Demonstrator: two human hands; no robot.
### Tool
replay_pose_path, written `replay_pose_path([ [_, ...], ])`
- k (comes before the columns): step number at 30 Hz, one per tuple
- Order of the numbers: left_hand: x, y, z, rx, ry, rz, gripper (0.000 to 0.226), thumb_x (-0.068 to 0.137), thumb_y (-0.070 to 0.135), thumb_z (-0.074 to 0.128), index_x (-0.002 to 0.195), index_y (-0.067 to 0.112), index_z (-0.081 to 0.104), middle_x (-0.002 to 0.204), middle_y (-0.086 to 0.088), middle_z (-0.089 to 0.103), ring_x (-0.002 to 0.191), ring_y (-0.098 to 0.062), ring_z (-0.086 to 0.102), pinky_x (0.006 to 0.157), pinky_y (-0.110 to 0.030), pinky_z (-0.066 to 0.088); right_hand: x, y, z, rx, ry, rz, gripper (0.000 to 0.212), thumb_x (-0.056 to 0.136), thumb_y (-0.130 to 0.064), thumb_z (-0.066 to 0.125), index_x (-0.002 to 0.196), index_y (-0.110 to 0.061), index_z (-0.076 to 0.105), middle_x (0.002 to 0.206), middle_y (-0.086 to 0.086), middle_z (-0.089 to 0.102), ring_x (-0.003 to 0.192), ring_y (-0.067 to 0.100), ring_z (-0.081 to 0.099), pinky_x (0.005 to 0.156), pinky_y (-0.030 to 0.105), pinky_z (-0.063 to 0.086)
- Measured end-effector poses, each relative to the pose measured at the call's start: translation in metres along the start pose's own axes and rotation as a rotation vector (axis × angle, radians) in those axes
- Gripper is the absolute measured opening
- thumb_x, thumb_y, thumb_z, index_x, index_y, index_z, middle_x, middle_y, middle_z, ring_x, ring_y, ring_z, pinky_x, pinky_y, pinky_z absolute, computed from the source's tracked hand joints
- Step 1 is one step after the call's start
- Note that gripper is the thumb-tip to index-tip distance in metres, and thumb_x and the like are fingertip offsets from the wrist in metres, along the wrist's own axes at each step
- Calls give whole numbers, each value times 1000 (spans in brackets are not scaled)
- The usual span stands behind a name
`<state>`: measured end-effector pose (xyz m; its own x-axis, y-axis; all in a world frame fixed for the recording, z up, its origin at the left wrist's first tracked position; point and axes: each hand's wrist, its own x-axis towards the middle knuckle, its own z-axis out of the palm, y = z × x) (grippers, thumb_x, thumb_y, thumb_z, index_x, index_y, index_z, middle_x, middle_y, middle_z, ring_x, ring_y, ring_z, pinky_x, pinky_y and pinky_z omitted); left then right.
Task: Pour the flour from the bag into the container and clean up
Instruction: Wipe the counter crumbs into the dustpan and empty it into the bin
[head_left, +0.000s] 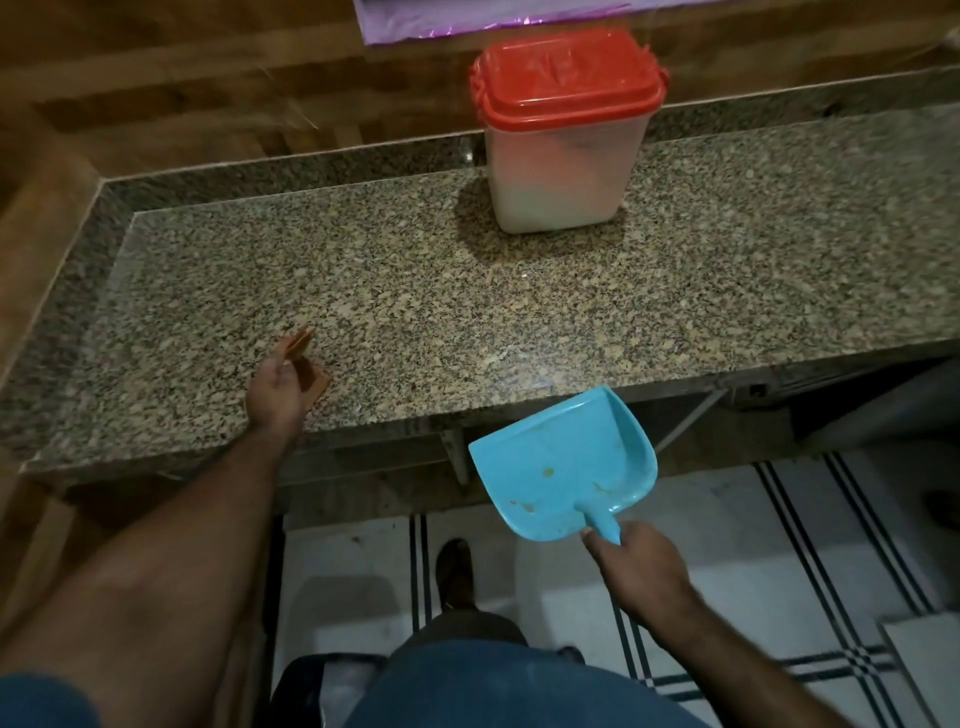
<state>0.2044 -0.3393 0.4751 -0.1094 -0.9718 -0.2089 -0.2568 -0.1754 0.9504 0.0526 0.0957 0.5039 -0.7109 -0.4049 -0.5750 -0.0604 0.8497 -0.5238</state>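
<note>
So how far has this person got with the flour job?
Pouring looks done: the container stands on the counter with its red lid on and white flour inside. Cleanup is under way: the right hand holds a blue dustpan below the counter edge, and the left hand holds a small brown item. Little flour shows on the counter.

A speckled granite counter (415, 291) carries a clear container (561, 171) with a red lid (563, 78), standing far and right of centre. A brown pad (306, 364) rests near the front left edge.
</note>
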Motion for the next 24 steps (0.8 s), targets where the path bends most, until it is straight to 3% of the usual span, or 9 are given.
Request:
replay_pose_path([
  [3,0,3,5,25,14,-23,42,115,8,42,152,17,58,142,-15,65,123,-28,65,100,-46,60,-13,3,6,18,-33,42,38,100,-42,61,69,-22,55,64,-4,58,63,17,57,55,29,37],
  [6,-1,8,7,57,16,-19,40,115,8,42,150,17,59,145,-17,63,129,-33,64,99,-52,61,-15,4,8,24,-53,65,34,101,-42,62,74,-22,59,69,-2,62,67,18,60,56,28,40],
  [12,6,14,2,305,1,24,41,116,16,43,155,12,55,140,-10,66,128,-28,64,88,-24,58,4,0,3,75,-30,113,35,103,-42,59,83,-14,65,70,6,65,55,22,62,40,24,42],
  [17,16,31,-7,531,100,80,39,115,16,43,144,0,61,138,-26,67,129,-43,63,100,-37,49,19,0,2,94,-24,141,35,102,-44,59,90,-12,66,73,7,66,52,21,60,39,24,43],
  [19,37,43,-12,557,114,105,47,105,26,63,144,1,60,133,-19,69,125,-35,65,97,-33,51,24,0,1,97,-31,157,36,102,-45,59,91,-12,66,73,7,65,52,21,58,40,24,44],
  [21,68,45,-22,635,39,57,99,62,47,98,145,9,60,135,-8,70,123,-25,64,98,-29,54,28,0,1,112,-32,188,36,103,-46,59,91,-12,65,72,7,64,53,21,58,41,24,44],
  [22,81,41,-29,711,-19,25,111,47,46,105,144,15,61,133,-7,72,120,-27,67,99,-36,57,31,0,1,118,-31,198,36,102,-46,60,92,-12,65,73,8,64,54,21,58,42,25,44],
  [23,96,30,-33,743,-53,36,101,52,41,105,141,18,64,129,-6,74,115,-29,71,95,-42,61,33,-1,1,120,-28,203,36,102,-46,61,92,-11,65,73,8,64,54,22,58,42,25,45],
  [24,103,21,-37,770,-141,55,75,73,36,97,139,19,66,127,-7,75,109,-32,73,89,-47,63,35,-1,2,120,-27,205,37,102,-46,61,92,-11,65,74,8,65,54,22,59,42,25,45],
])
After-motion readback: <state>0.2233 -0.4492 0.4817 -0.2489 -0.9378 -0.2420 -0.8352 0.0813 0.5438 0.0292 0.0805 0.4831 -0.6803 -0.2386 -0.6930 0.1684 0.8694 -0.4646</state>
